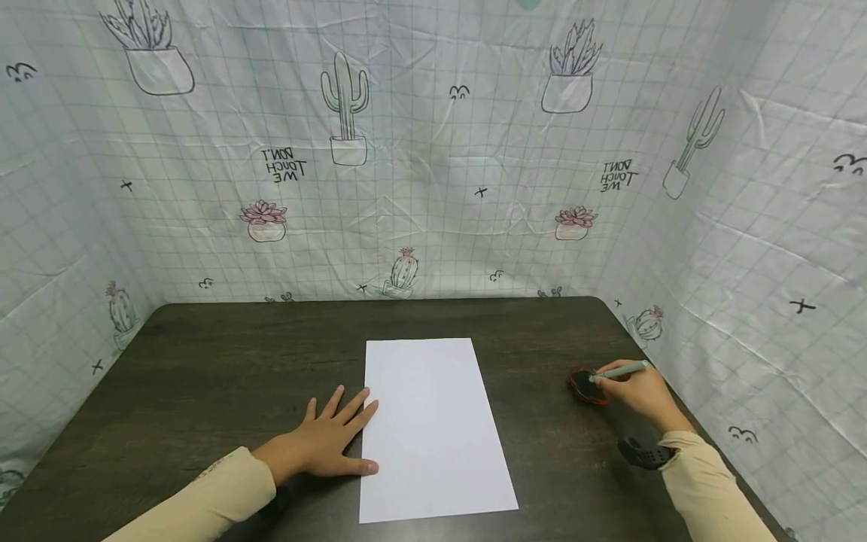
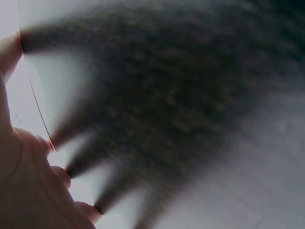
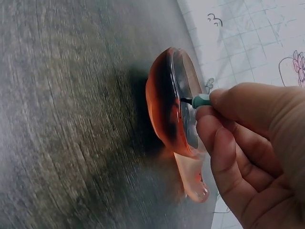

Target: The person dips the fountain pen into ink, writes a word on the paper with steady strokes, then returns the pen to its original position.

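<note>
A blank white sheet of paper [image 1: 430, 433] lies on the dark table in the head view. My left hand [image 1: 325, 444] rests at its left edge with fingers spread, the thumb and nearest fingertips overlapping the paper. In the left wrist view that hand [image 2: 35, 176] shows splayed against the pale sheet, its fingers casting dark shadows. To the right, my right hand [image 1: 637, 391] pinches a slim mint-green brush [image 1: 625, 369] between thumb and fingers. Its thin black tip meets the dark liquid in a small orange-red, translucent dish [image 3: 157, 107] with a pale handle.
Dark wood-grain table [image 1: 237, 354] surrounds the sheet and the dish. A white curtain [image 1: 420, 150] with a grid and cactus drawings hangs behind it and along both sides, close to the right hand. A black band [image 1: 643, 455] is on the right wrist.
</note>
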Available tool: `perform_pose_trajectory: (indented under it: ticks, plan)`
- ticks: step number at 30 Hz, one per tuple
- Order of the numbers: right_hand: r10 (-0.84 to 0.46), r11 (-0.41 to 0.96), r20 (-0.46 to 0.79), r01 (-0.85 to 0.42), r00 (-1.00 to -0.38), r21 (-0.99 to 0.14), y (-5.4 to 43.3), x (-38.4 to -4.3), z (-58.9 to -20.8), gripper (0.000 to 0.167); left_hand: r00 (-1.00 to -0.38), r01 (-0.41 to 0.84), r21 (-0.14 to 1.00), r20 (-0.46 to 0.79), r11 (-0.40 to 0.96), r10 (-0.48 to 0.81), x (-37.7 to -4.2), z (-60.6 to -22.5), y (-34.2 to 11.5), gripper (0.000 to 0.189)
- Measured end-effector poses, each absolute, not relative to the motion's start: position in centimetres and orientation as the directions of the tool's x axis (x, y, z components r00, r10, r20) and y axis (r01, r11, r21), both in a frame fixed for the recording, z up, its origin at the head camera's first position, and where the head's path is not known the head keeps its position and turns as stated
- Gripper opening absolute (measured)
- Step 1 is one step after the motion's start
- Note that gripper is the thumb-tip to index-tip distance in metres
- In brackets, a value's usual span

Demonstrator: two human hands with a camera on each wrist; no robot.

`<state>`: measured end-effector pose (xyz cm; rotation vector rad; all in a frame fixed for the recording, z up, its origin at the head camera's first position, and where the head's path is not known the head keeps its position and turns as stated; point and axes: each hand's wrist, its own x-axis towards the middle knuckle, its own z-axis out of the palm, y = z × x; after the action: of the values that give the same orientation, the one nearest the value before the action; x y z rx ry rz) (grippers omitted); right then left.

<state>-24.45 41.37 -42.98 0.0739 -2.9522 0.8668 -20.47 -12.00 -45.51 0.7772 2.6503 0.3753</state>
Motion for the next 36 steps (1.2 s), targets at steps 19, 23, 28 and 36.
perform_pose_trajectory:
  ticks: [19, 23, 28, 36]
  plan:
    - [-0.032, 0.84, 0.047, -0.053, -0.998, -0.539, 41.3, -23.8, -42.6, 0.019, -0.772, 0.475, 0.386, -0.248, 0.791, 0.585, -20.2, -44.8, -12.2, 0.096]
    - [-0.046, 0.844, 0.046, -0.064, -0.998, -0.533, 40.9, -23.9, -42.8, 0.019, -0.77, 0.48, 0.395, -0.239, 0.784, 0.592, -20.0, -44.6, -12.2, 0.096]
    - [-0.042, 0.846, 0.038, -0.056, -0.998, -0.531, 40.5, -24.3, -43.0, 0.02, -0.768, 0.483, 0.398, -0.235, 0.78, 0.596, -19.8, -44.4, -12.2, 0.097]
    - [-0.021, 0.84, 0.03, -0.034, -0.999, -0.541, 40.7, -24.4, -42.9, 0.022, -0.764, 0.488, 0.401, -0.232, 0.775, 0.602, -20.2, -44.9, -11.9, 0.097]
